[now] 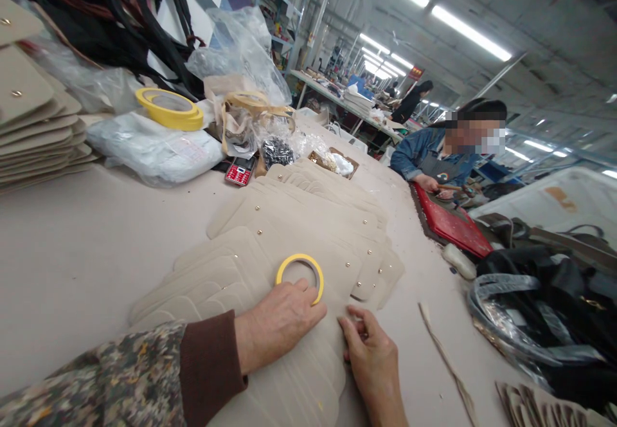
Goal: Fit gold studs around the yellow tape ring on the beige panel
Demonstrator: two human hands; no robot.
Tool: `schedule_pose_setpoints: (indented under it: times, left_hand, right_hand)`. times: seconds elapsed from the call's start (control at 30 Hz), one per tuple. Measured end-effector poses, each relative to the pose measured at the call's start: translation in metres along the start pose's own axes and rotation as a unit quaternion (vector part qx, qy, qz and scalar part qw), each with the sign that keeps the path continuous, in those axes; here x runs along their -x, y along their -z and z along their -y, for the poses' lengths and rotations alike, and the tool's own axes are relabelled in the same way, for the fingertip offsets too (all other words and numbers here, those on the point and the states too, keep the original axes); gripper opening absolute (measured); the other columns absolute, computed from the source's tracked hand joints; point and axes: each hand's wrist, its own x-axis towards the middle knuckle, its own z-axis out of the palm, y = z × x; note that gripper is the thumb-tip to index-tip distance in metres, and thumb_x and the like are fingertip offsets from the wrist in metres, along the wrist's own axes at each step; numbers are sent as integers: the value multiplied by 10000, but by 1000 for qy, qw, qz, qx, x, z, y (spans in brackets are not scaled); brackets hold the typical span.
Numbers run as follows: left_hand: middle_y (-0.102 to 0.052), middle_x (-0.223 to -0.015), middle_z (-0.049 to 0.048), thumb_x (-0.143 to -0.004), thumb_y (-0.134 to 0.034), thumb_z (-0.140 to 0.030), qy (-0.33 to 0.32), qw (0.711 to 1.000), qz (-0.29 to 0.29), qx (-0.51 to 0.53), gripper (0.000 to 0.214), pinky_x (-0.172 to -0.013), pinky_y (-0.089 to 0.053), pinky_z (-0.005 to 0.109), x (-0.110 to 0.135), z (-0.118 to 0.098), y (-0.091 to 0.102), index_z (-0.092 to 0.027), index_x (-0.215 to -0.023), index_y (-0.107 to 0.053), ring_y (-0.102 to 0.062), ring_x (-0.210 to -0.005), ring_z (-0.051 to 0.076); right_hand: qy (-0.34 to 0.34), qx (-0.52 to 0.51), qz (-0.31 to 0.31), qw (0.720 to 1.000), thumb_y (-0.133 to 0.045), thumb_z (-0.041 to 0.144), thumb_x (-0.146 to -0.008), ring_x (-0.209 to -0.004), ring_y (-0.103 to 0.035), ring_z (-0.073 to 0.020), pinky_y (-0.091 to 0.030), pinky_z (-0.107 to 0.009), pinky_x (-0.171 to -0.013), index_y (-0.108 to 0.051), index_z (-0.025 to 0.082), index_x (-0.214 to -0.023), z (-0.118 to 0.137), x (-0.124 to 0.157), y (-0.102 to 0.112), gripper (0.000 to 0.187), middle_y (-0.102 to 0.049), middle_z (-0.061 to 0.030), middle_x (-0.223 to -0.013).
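Note:
My left hand point(284, 317) reaches across a spread of overlapping beige panels point(299, 215), its fingers closed on a roll of yellow tape point(288, 263). The roll stands tilted over the panels, and its lower part is hidden behind my fingers. To the right, my right hand point(371, 350) is at the edge of the near panels, thumb and fingers curled close together. Whether a panel edge is between those fingertips is hard to make out. Small metal studs point(369, 252) show on several of the panels.
More yellow tape rolls point(171, 109) lie on a plastic-wrapped packet point(154, 147) at the back left, beside a stack of beige panels point(38, 118). Black bags point(544, 317) and a beige strip point(446, 363) lie to the right. A co-worker point(434, 150) sits behind a red board point(453, 224).

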Motion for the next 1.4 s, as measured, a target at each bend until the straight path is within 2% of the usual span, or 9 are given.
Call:
schedule_pose_setpoints:
  times: [0.07,0.17,0.27,0.4,0.63,0.8,1.1,1.27,1.4]
  left_hand:
    - [-595,-918,67,-926,-466,-84,2,1000,0,0,124,-652,-495,357,0,1,-1,-178,-902,-543,-544,-853,250]
    - [-591,-920,63,-920,-473,-85,3,1000,-6,-1,119,-640,-491,357,0,2,-3,-181,-889,-537,-542,-841,251]
    - [-584,-894,61,-911,-483,-79,3,1000,-14,-1,119,-641,-485,350,-1,3,-5,-181,-872,-531,-535,-834,248]
    - [-575,-877,60,-894,-488,-54,6,1000,-24,1,135,-658,-478,332,-1,4,-7,-181,-868,-526,-520,-822,233]
    - [-578,-881,63,-894,-482,-52,11,1000,-15,5,138,-663,-480,314,0,3,-4,-177,-877,-537,-519,-835,227]
    - [-584,-912,65,-896,-481,-58,8,1000,-10,9,134,-662,-490,329,0,3,-2,-181,-892,-534,-527,-847,236]
    - [-590,-912,70,-908,-464,-59,1,1000,-13,6,139,-670,-502,357,0,2,-1,-173,-888,-540,-534,-852,250]
    - [-587,-928,74,-902,-463,-49,4,1000,-5,6,147,-660,-501,360,-1,2,0,-176,-904,-538,-532,-849,251]
    - [-584,-925,75,-911,-461,-64,4,1000,-11,4,133,-655,-495,356,-2,1,-1,-176,-904,-533,-528,-847,251]
  right_hand:
    - [-43,-76,5,996,-640,621,-735,-374,-510,-132,-413,-237,-349,-594,176,-1100,-7,2,3,578,-620,30,-600]
    - [-44,-124,34,991,-632,632,-755,-418,-522,-121,-435,-219,-385,-623,162,-964,-14,6,6,515,-618,17,-592]
    - [1,-54,35,998,-640,578,-775,-454,-521,-124,-438,-210,-432,-694,161,-855,-11,10,5,427,-588,16,-528]
    - [79,29,-5,996,-606,542,-804,-482,-544,-130,-467,-219,-506,-720,178,-775,-2,9,-1,383,-608,-2,-556]
    - [-42,-119,9,992,-581,680,-769,-386,-487,-106,-404,-198,-336,-631,165,-1013,-5,7,1,572,-563,39,-579]
    - [-56,-66,46,995,-567,667,-790,-395,-464,-111,-420,-192,-362,-668,149,-917,2,7,3,543,-457,62,-444]
    - [-52,-86,73,992,-537,641,-803,-414,-453,-85,-383,-189,-341,-641,174,-1107,0,5,3,567,-496,43,-669]
    - [4,-6,128,992,-469,563,-879,-405,-420,-83,-354,-176,-352,-655,187,-1091,0,2,9,471,-460,51,-608]
    - [24,20,136,990,-424,527,-913,-408,-411,-90,-331,-162,-349,-638,196,-1029,2,0,10,410,-424,65,-550]
